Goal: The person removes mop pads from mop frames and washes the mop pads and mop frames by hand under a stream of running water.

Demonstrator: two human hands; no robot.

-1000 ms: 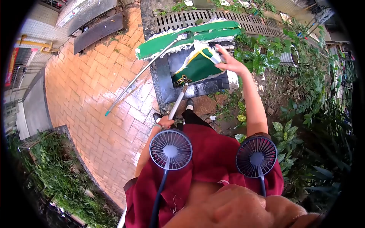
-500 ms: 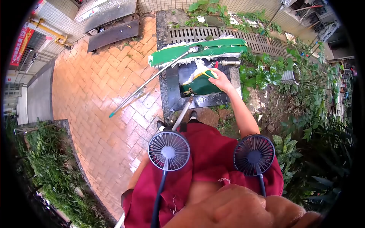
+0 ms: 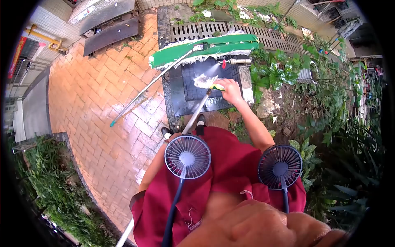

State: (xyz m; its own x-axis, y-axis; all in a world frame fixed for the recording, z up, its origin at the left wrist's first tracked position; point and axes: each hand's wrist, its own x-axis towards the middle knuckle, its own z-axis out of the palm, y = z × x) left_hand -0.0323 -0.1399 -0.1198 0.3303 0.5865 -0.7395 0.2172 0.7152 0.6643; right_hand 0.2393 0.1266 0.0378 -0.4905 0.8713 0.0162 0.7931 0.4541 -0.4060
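My right hand [image 3: 231, 91] is closed on one end of a mop head [image 3: 217, 87] with green and yellow backing and wet white strands. The strands hang in water spraying from a tap [image 3: 240, 61] above a dark tiled basin [image 3: 177, 88]. A pale mop pole [image 3: 196, 113] runs from the mop head back toward my body and passes behind a neck fan. My left hand [image 3: 174, 136] is on this pole, partly hidden by the fan, its fingers seemingly wrapped round it.
A long green flat mop [image 3: 226, 43] with white fringe lies across the basin's far side, its pole [image 3: 142, 92] slanting onto the brick paving [image 3: 94, 86]. Beyond is a drain grating [image 3: 189, 31]. Plants [image 3: 284, 76] grow on the right. Two fans [image 3: 187, 158] hang before my chest.
The mop head, earlier spread green side up in the basin, is now raised and bunched in my right hand, strands in the spray. My left hand has come into view by the pole.
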